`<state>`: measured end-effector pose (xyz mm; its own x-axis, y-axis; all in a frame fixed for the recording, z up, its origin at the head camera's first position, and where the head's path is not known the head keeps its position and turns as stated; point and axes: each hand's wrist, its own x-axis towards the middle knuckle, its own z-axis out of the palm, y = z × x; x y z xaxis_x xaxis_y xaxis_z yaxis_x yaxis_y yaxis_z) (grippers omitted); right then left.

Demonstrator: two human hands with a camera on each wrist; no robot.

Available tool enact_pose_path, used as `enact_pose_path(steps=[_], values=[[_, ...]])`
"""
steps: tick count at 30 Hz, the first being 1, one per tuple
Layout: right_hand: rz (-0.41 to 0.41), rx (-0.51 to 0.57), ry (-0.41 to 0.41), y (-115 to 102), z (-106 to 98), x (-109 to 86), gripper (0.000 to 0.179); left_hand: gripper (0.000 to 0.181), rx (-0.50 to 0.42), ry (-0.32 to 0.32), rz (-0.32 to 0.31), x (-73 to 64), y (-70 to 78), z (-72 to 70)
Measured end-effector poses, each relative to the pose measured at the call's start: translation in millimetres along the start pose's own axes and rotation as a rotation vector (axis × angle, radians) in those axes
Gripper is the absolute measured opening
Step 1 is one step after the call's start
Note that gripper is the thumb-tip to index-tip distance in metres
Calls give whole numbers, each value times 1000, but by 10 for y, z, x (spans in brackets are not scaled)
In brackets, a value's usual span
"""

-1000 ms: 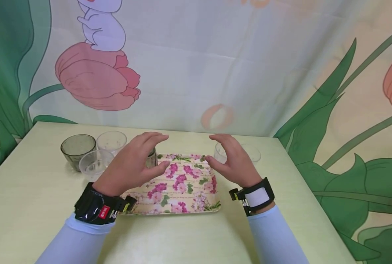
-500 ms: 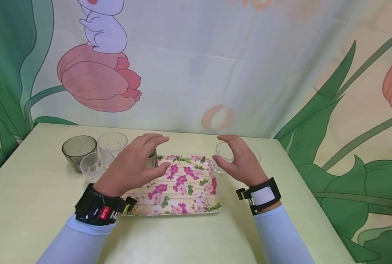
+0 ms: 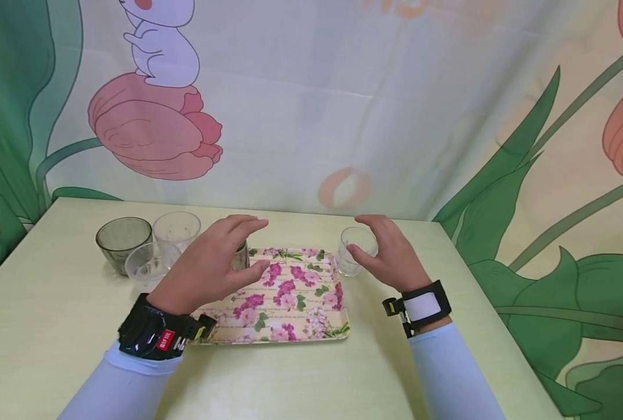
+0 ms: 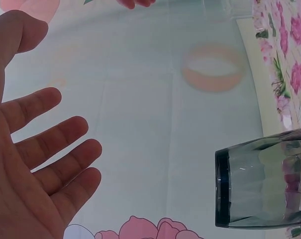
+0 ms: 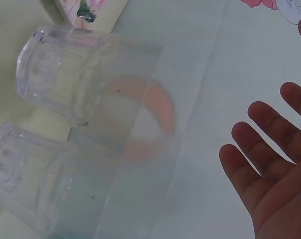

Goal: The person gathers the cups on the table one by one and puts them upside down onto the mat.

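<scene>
My left hand [image 3: 212, 262] hovers over the left side of a flowered tray [image 3: 277, 335], fingers spread and holding nothing. Partly hidden behind it stands a smoky tinted glass [image 3: 242, 258], which shows sideways in the left wrist view as a faceted tumbler [image 4: 259, 184]. My right hand [image 3: 390, 256], also empty with its fingers relaxed, is held in the air close to a clear glass [image 3: 349, 259] beside the tray's right edge. Two clear tumblers appear in the right wrist view, one nearer the tray [image 5: 60, 74] and another [image 5: 31, 179] that my right hand hides in the head view.
At the table's left stand a wide smoky glass [image 3: 124, 242], a clear glass [image 3: 177, 227] behind and a second clear glass [image 3: 149, 265] in front, partly covered by my left hand. A printed curtain [image 3: 280, 116] hangs at the table's back edge.
My right hand has moved to the right, away from the tray, so more of the clear glass shows and the other is covered. My left hand has stayed nearly still.
</scene>
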<state>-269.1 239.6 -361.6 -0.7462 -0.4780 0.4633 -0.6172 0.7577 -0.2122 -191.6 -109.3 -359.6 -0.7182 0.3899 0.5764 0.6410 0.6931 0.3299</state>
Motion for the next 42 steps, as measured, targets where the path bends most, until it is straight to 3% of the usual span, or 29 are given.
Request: enact_pose_path(steps=[8, 19, 42], values=[[45, -22, -27, 126, 54, -7, 59, 64, -3, -9, -3, -5, -7, 8], [48, -60, -31, 293, 113, -1, 57, 62, -4, -14, -1, -8, -16, 13], [145, -66, -147, 541, 156, -6, 60, 64, 1, -39, -28, -16, -18, -2]])
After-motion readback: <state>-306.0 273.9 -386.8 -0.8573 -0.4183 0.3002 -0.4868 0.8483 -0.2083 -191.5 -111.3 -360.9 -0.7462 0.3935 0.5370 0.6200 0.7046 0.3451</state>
